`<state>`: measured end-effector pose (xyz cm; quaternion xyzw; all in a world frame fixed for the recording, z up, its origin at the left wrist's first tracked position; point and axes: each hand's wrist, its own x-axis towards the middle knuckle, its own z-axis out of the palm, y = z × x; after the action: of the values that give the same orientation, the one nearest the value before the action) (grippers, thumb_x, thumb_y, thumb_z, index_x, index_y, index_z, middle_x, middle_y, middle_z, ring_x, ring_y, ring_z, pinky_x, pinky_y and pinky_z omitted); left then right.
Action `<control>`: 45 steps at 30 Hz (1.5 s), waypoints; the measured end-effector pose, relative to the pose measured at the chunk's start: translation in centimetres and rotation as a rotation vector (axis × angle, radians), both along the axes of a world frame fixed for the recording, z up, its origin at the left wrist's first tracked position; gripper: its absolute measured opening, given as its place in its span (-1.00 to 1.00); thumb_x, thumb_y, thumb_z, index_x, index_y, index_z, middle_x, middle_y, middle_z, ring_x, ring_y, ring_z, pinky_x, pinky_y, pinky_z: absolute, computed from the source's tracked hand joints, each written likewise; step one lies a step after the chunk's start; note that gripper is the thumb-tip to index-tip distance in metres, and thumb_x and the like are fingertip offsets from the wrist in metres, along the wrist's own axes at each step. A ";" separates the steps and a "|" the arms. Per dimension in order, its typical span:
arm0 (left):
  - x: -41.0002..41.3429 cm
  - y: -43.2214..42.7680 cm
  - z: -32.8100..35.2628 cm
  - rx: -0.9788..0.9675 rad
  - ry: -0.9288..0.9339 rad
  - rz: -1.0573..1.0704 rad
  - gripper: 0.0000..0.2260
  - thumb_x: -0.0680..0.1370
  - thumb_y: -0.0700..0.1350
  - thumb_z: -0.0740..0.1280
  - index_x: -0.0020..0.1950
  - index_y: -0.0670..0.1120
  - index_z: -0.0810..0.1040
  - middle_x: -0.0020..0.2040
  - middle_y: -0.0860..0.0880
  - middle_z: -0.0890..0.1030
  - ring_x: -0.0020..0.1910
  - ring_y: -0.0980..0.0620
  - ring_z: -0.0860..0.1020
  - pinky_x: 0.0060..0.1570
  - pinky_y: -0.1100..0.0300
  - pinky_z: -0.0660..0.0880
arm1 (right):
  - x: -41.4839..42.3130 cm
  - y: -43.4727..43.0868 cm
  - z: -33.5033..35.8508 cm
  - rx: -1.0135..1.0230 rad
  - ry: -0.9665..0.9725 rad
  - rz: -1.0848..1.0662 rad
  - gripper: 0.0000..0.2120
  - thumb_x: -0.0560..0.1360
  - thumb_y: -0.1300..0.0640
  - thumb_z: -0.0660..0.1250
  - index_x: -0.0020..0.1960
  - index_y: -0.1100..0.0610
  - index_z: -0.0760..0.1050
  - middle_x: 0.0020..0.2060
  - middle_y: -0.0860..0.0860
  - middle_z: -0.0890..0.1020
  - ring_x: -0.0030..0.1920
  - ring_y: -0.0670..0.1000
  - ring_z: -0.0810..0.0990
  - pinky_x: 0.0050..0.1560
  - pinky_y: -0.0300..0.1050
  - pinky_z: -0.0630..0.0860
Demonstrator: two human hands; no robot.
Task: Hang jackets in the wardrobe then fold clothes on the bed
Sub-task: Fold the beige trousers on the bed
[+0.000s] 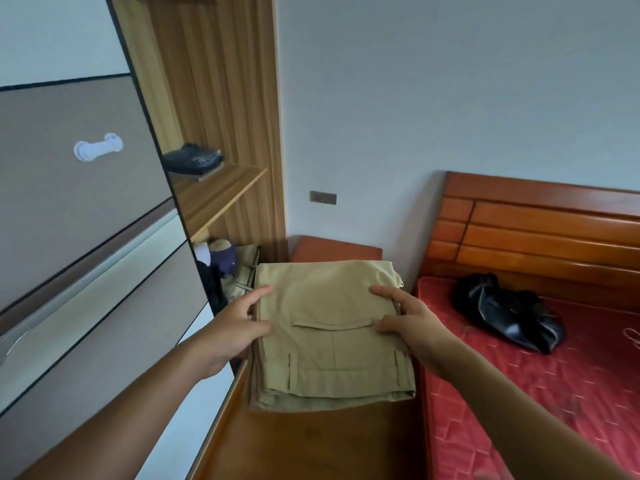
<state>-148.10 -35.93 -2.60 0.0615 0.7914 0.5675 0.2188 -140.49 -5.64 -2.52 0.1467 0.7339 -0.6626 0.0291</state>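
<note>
Wardrobe (221,98) stands open at left, dark folded clothes (194,161) on its shelf (214,192). Bed (519,393) at right w/ a black bundle (505,313) on it. Folded khaki trousers (329,341) are held up btwn wardrobe & bed, long axis running away from the person, waistband nearest. Left hand (235,327) & right hand (412,323) each clamp a side edge. Wardrobe opening lies ahead-left, so the left hand is nearer it. No readable labels or writing.
</note>
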 end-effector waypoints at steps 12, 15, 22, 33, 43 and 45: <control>-23.3 9.5 -1.4 -0.074 0.009 0.240 -0.43 0.59 -0.21 0.36 0.45 0.33 0.36 0.32 0.04 0.46 0.22 0.02 0.51 0.18 0.01 0.57 | -30.5 9.8 -3.0 -0.014 0.007 0.213 -0.48 0.49 0.30 0.41 0.33 -0.17 0.55 0.23 -0.10 0.46 0.18 0.14 0.57 0.25 0.16 0.59; -27.8 11.1 -0.8 -0.032 -0.021 0.334 -0.42 0.59 -0.28 0.33 0.51 0.21 0.34 0.24 0.09 0.50 0.06 0.18 0.54 -0.08 0.21 0.58 | -38.0 11.0 -2.1 -0.009 -0.010 0.303 -0.51 0.53 0.29 0.39 0.33 -0.16 0.53 0.17 -0.15 0.44 0.17 0.10 0.54 0.23 0.14 0.58; -36.8 10.2 -0.3 -0.003 -0.034 0.557 -0.41 0.58 -0.26 0.35 0.54 0.15 0.32 0.20 0.12 0.48 0.04 0.21 0.50 -0.19 0.27 0.57 | -53.2 8.7 -1.2 0.027 0.008 0.512 -0.45 0.37 0.18 0.44 0.30 -0.21 0.56 0.32 -0.04 0.48 0.25 0.12 0.55 0.28 0.19 0.56; -54.5 2.8 -2.3 0.122 -0.071 0.768 -0.50 0.57 -0.24 0.38 0.32 0.31 0.42 0.18 0.07 0.52 0.12 -0.02 0.58 0.00 -0.04 0.64 | -75.2 -0.7 -2.9 -0.007 0.003 0.622 -0.43 0.44 0.40 0.33 0.23 -0.18 0.63 0.38 -0.02 0.44 0.26 0.14 0.53 0.23 0.14 0.58; -67.9 -2.7 -2.8 0.167 0.012 0.930 -0.49 0.55 -0.28 0.38 0.37 0.21 0.44 0.20 0.06 0.56 0.07 0.11 0.59 -0.11 0.24 0.57 | -90.6 -9.3 -2.4 0.008 0.015 0.631 -0.41 0.41 0.47 0.29 0.31 -0.02 0.58 0.35 0.04 0.47 0.19 0.12 0.54 0.09 0.00 0.58; -70.0 -3.7 -3.3 0.158 0.028 0.976 -0.49 0.56 -0.27 0.38 0.40 0.18 0.43 0.16 0.09 0.56 0.06 0.14 0.58 -0.12 0.25 0.54 | -93.7 -11.0 -2.6 0.074 0.034 0.660 -0.41 0.41 0.42 0.31 0.31 -0.06 0.57 0.35 0.04 0.47 0.23 0.14 0.52 0.16 0.04 0.55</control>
<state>-218.10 -39.64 -5.90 -0.2924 0.6851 0.6613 -0.0884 -234.14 -16.69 -5.07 -0.1091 0.7659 -0.5924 0.2247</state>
